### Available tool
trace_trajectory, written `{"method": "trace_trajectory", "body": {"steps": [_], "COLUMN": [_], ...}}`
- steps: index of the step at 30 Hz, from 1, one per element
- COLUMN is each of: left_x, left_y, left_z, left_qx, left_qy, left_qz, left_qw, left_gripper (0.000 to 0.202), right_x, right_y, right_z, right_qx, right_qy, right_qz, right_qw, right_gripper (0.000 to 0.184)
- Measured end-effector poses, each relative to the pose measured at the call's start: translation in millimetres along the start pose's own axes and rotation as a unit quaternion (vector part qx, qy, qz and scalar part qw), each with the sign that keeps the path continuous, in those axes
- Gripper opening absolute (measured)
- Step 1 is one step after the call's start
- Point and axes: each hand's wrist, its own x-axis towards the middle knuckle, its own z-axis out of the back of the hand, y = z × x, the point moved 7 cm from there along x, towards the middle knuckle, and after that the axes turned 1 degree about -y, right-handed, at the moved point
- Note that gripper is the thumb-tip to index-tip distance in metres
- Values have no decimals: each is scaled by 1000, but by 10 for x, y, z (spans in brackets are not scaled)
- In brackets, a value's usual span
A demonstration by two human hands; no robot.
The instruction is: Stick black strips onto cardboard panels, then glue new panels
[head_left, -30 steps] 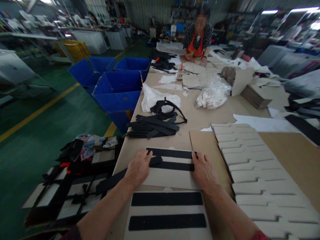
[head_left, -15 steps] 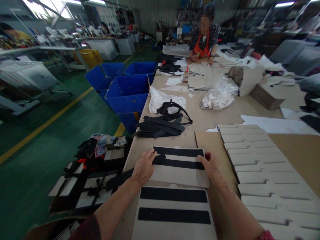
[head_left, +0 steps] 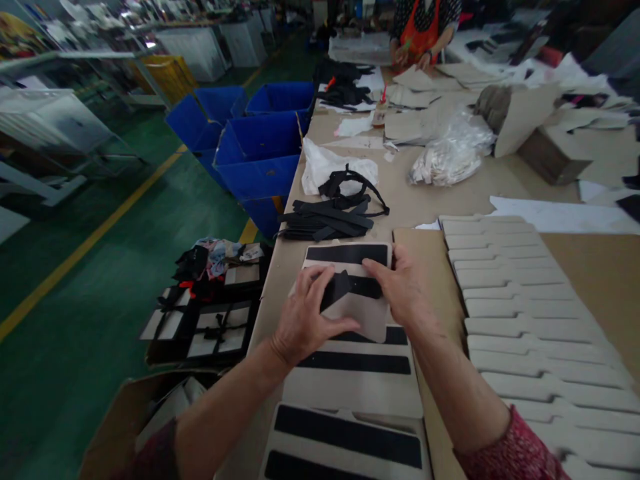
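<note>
Held mid-frame a thin beige, round-cornered board panel [head_left: 371,317] with two flat black strips [head_left: 350,253]; pinched its right edge with the right hand [head_left: 404,285], a loose black strip [head_left: 337,287] with the left hand [head_left: 305,319].

The tan worktop [head_left: 400,201] bore a pile of black strips [head_left: 325,221], a crumpled white bag [head_left: 316,165], a filled clear bag [head_left: 455,155], a brown cardboard sheet [head_left: 423,257] and, nearer, beige boards [head_left: 350,395] striped with black.

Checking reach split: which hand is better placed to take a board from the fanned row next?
Likely the right hand: the fanned row lies on its side. It must first release the held board, though. The left hand is farther off, with a black strip against it.
</note>
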Motion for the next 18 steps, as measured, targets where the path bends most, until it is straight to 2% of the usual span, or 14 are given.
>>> {"method": "trace_trajectory", "body": {"steps": [2, 4, 7, 9, 11, 12, 15, 18], "left_x": [-120, -223, -333, -388, -433, -448, -447, -377], "left_y": [-197, -313, -409, -417, -377, -354, -298, -264], "left_z": [118, 231, 370, 429, 498, 544, 721, 967], "left_qx": [21, 44, 62, 81, 87, 81, 38, -13], "left_qy": [-34, -69, -88, -79, -83, -95, -144, -196], "left_qz": [0, -3, -28, -37, -39, -45, -78, -79], "left_qw": [999, 997, 994, 993, 992, 991, 986, 977], "left_gripper": [105, 109, 109, 97, 75, 67, 62, 47], "right_x": [-121, -188, -235, -279, -356, -407, -577, -694], "right_y": [152, 248, 333, 398, 491, 546, 727, 874], "right_z": [-239, -399, -464, -480, -514, -536, -569, -545], "right_qx": [91, 164, 205, 226, 248, 261, 300, 323], "right_qy": [20, 25, 1, -5, 0, 3, 11, 77], "right_qz": [-14, -20, -20, -19, -19, -21, -33, -16], "right_qw": [996, 986, 978, 974, 969, 965, 953, 943], "right_gripper": [27, 29, 30, 29, 29, 29, 33, 35]}}
